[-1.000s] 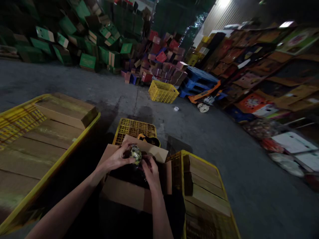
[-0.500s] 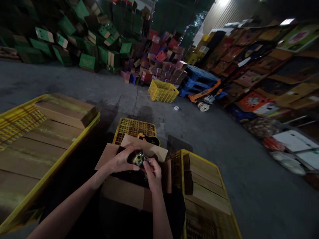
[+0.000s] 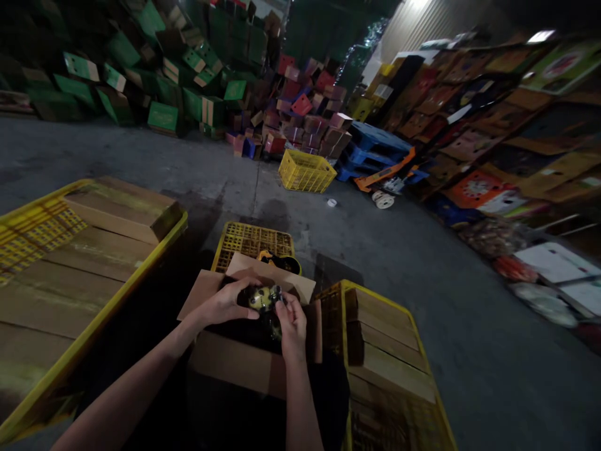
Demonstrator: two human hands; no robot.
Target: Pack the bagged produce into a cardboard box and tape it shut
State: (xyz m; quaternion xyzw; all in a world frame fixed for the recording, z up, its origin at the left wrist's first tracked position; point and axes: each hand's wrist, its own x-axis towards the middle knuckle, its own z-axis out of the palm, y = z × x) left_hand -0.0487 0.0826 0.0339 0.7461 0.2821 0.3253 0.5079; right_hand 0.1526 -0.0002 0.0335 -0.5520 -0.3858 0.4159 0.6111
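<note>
Over an open cardboard box (image 3: 237,362), I hold a small rounded yellow-and-black item in shiny clear wrap (image 3: 260,299). Its kind is too dim to make out. My left hand (image 3: 230,303) curves round the left end, thumb below and fingers above. At the other end, my right hand (image 3: 292,322) pinches the wrap between thumb and fingers. Below the right fingertips, another dark shiny wrapped piece (image 3: 273,328) shows inside the box. The rest of the box's inside is dark. Its flaps stand spread outward.
Yellow crates with closed cardboard boxes stand at left (image 3: 126,285) and right (image 3: 399,307). Behind the open box, a yellow crate (image 3: 253,237) carries a yellow-and-black tape dispenser (image 3: 282,262). Farther off are a yellow basket (image 3: 307,172), an orange pallet jack (image 3: 387,175), blue pallets (image 3: 373,150) and piled boxes.
The wrapped item has turned and shows more of its yellow side. My right hand has shifted slightly, and the piece beneath is more visible. My left hand stays round the item.
</note>
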